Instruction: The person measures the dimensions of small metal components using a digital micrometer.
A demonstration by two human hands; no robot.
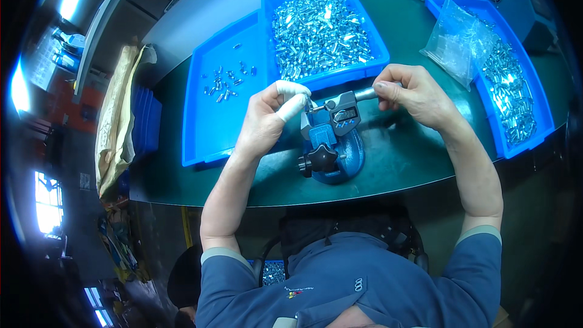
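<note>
A digital micrometer [344,115] sits clamped in a blue stand [351,158] with a black knob [322,159], near the table's front edge. My left hand [265,115] is closed in a pinch at the micrometer's jaw, with white covers on its thumb and forefinger. Between those fingertips is a small shiny metal part [310,104], mostly hidden. My right hand [419,94] grips the micrometer's thimble [365,94] between thumb and curled fingers. Just behind the micrometer stands a blue tray [378,54] heaped with small metal parts.
At left a shallow blue tray [203,121] holds several scattered metal parts. Another blue tray [540,106] of parts lies at right, a clear plastic bag [452,42] over its edge. Brown paper [115,121] and stacked blue bins [146,118] stand beyond the table's left edge.
</note>
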